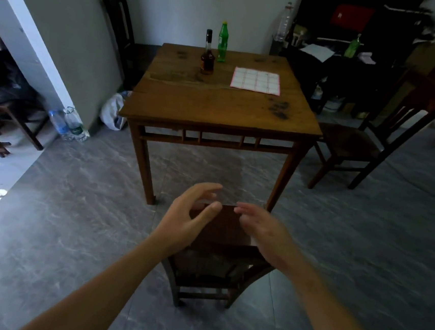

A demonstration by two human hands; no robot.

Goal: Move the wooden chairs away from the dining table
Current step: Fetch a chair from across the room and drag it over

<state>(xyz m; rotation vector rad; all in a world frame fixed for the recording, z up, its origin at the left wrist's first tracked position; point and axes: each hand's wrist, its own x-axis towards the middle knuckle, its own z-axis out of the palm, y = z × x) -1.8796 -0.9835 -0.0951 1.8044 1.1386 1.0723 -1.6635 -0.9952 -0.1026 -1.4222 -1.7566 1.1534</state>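
Chair (219,245) stands beneath both hands' spread fingers (208,211), untouched.

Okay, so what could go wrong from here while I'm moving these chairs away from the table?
Both hands, left hand and right hand, hover open over the near chair, so a rushed, one-sided grab could tip or twist it. The brown bottle and green bottle stand upright on the table; bumping it could topple them. The right chair sits close to the table leg and may catch it.
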